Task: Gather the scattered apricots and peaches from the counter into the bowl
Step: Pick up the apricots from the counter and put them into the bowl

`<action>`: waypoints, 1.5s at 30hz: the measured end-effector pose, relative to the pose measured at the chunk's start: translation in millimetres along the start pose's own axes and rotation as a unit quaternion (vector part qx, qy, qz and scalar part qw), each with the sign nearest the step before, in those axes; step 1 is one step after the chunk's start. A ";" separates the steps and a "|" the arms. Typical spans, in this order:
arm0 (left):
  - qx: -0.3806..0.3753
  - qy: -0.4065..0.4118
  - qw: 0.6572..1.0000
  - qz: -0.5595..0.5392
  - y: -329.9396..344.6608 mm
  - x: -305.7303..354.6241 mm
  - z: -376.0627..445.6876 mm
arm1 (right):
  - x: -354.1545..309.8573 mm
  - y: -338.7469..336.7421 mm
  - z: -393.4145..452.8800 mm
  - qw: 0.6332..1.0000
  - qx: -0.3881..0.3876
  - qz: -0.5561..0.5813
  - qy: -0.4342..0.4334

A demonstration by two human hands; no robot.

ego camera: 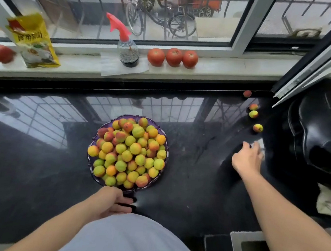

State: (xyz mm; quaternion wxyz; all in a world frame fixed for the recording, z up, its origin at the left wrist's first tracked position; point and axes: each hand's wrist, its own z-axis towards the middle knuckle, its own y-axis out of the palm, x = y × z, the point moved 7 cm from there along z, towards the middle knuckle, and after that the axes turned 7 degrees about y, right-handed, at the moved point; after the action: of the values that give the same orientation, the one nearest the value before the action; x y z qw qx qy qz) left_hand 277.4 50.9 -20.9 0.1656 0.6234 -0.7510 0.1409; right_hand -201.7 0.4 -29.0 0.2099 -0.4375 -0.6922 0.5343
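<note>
**Reaching for the last strays**

Left hand [117,201] rests flat on the counter [185,188], touching the heaped bowl [93,176]. Right hand [247,158], fingers apparently loose and empty, reaches toward four scattered fruits [257,128] just beyond; next, pinch the nearest.

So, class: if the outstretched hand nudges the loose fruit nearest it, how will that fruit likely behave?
The nearest fruit looks round, so it would probably roll on the glossy counter. It seems small and likely light for the right hand to lift.

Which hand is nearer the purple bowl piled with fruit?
Left. The left hand rests at the purple bowl's near rim; the right hand reaches well off to its right.
</note>
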 end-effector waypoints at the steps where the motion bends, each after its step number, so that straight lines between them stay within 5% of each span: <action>1: -0.002 0.000 1.000 0.001 -0.4 -0.3 0.5 | 1.4 2.5 -0.4 1.000 0.001 -0.004 -0.002; 11: 0.003 0.012 0.999 0.044 -9.1 -4.9 9.8 | -25.3 25.3 -65.7 0.982 0.056 0.059 -0.168; 15: 0.030 0.023 0.996 0.080 -22.4 -10.3 16.0 | -44.2 38.3 -128.1 0.962 -0.014 0.241 -0.131; 19: 0.120 0.047 0.991 -0.018 -50.3 -11.7 11.4 | -53.6 52.4 -201.1 0.921 -0.078 0.361 -0.121; 24: 0.166 0.155 0.937 -0.267 -82.9 19.7 -1.5 | -63.4 55.0 -257.3 0.909 -0.148 0.331 -0.203; 29: 0.134 0.167 0.927 -0.308 -72.7 29.6 -17.1 | -83.6 53.7 -283.0 0.891 -0.160 0.237 -0.353; 34: 0.097 0.161 0.936 -0.298 -61.2 24.8 -31.3 | -130.1 45.2 -318.2 0.839 0.014 0.114 -0.532; 38: 0.072 0.156 0.942 -0.290 -51.8 19.6 -38.0 | -147.8 62.6 -321.1 0.839 0.102 0.024 -0.533; 45: 0.072 0.161 0.944 -0.278 -54.5 13.2 -37.5 | -135.5 59.0 -318.9 0.853 0.103 0.049 -0.509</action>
State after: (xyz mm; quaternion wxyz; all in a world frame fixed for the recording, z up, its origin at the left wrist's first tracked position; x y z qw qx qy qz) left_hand 331.6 44.9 19.0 0.2716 0.7867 -0.4992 0.2410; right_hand 134.3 68.0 49.3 -0.1546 -0.1140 -0.6210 0.7599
